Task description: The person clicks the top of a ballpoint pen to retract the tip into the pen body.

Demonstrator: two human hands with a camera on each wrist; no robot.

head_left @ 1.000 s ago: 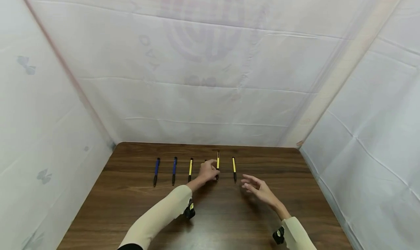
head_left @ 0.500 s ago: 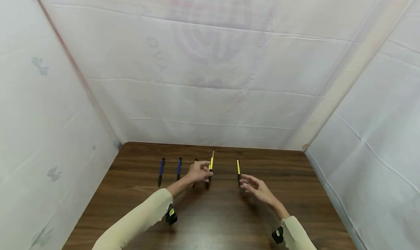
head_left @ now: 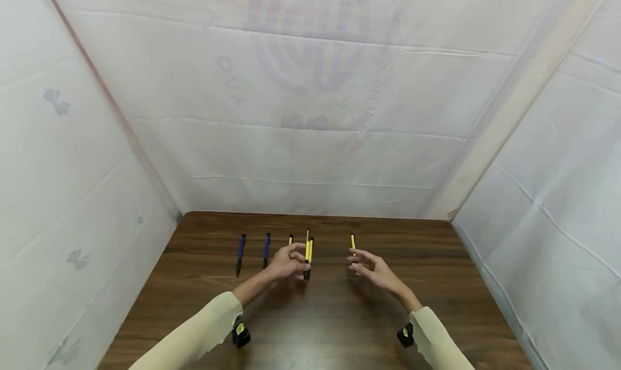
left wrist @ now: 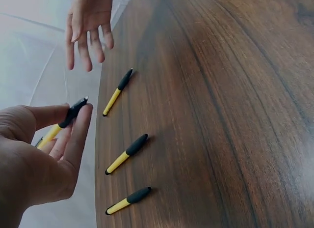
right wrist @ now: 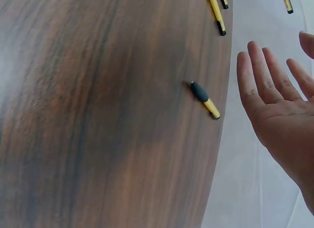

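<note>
Leftmost, two blue pens (head_left: 240, 254) lie side by side on the wooden table (head_left: 339, 327), well apart from both hands. Next comes a yellow pen (head_left: 290, 239), its lower part hidden behind our left hand (head_left: 287, 263). That hand pinches another yellow-and-black pen, the held pen (left wrist: 63, 122), between thumb and fingertips (left wrist: 83, 121); in the left wrist view its black end pokes out just past the fingertips and the yellow barrel runs back into the palm. Just beside the held pen a further one, the neighbouring pen (head_left: 310, 255), lies on the table. Farther right, the last yellow pen (head_left: 352, 241) lies alone, partly behind our right hand (head_left: 373, 268), which hovers just above it with straight, spread fingers (right wrist: 265, 73), holding nothing. Faint mirrored lettering and a round emblem show through the white sheet (head_left: 310, 89) behind the table; we cannot read them, nor any marking on the pens.
</note>
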